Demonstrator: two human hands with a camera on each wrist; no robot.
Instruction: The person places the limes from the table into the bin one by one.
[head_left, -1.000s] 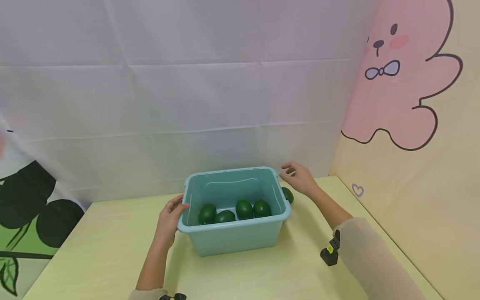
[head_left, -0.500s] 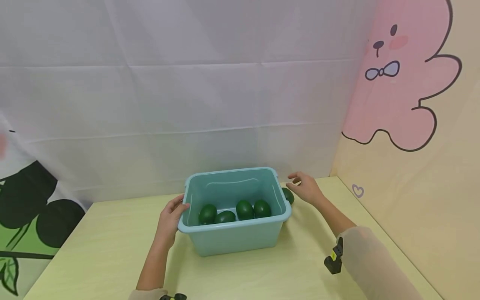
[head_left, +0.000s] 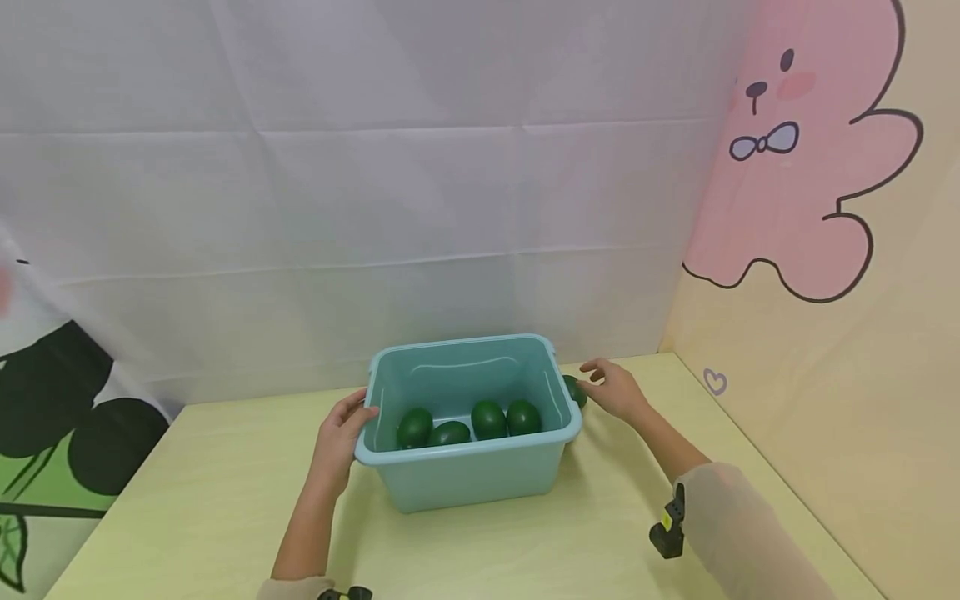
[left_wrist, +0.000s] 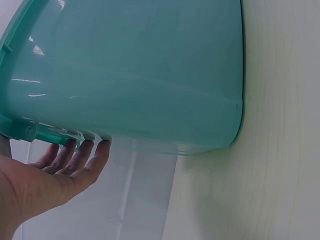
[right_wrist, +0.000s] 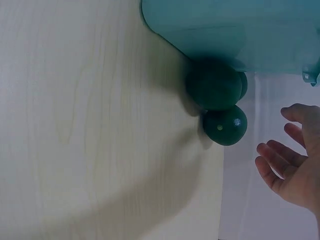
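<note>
A light blue-green plastic bin (head_left: 472, 479) stands on the table with several dark green avocados (head_left: 489, 419) on its floor. My left hand (head_left: 337, 442) grips the bin's left rim, thumb over the edge; in the left wrist view its fingers (left_wrist: 92, 162) bend against the outside wall. Right of the bin, my right hand (head_left: 618, 393) hovers with loosely bent fingers and nothing in them. Close beside it an avocado (head_left: 574, 390) shows partly behind the bin. The right wrist view shows a large avocado (right_wrist: 215, 86) by the bin wall, a smaller avocado (right_wrist: 226, 126) and a sliver of another behind.
The pale yellow table (head_left: 225, 500) ends at a white cloth backdrop (head_left: 390, 200). A cream wall panel (head_left: 810, 400) with a pink bear drawing borders the right side.
My right hand has moved down and slightly right, from the bin's far right corner to beside the avocado there. The left hand and bin have stayed put.
</note>
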